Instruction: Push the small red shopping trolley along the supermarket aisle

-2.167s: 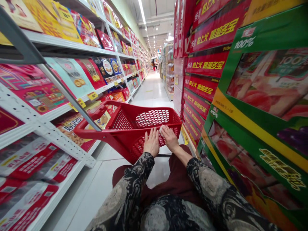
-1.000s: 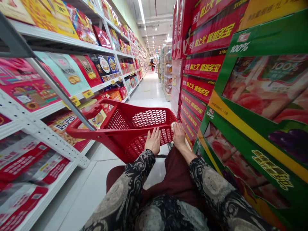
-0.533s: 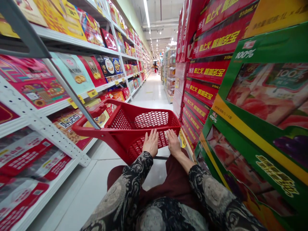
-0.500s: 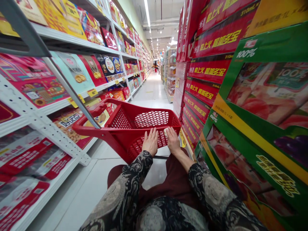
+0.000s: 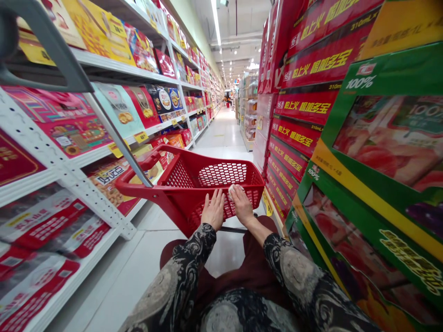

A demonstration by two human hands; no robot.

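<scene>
A red plastic shopping basket (image 5: pixel 166 203) with perforated sides stands right in front of me, its long grey handle (image 5: pixel 74 74) rising to the upper left. My left hand (image 5: pixel 212 211) lies against the near side wall, fingers stretched out and nothing in them. Beside it, my right hand (image 5: pixel 242 206) presses a small crumpled white wipe (image 5: pixel 231 191) against the same wall near the rim. Most of the wipe is hidden under the fingers. The inside of the basket shows only in part.
White shelves (image 5: pixel 93 157) with boxed biscuits and snack packs line the left side. On the right, red drink cartons (image 5: pixel 304 106) and green juice boxes (image 5: pixel 367 184) are stacked close to my arm. A tiled aisle (image 5: pixel 218 138) runs ahead, with distant people at its end.
My right hand has slid left along the basket wall with the wipe, closer to my left hand. The whole view has shifted slightly, and the basket appears a little further right.
</scene>
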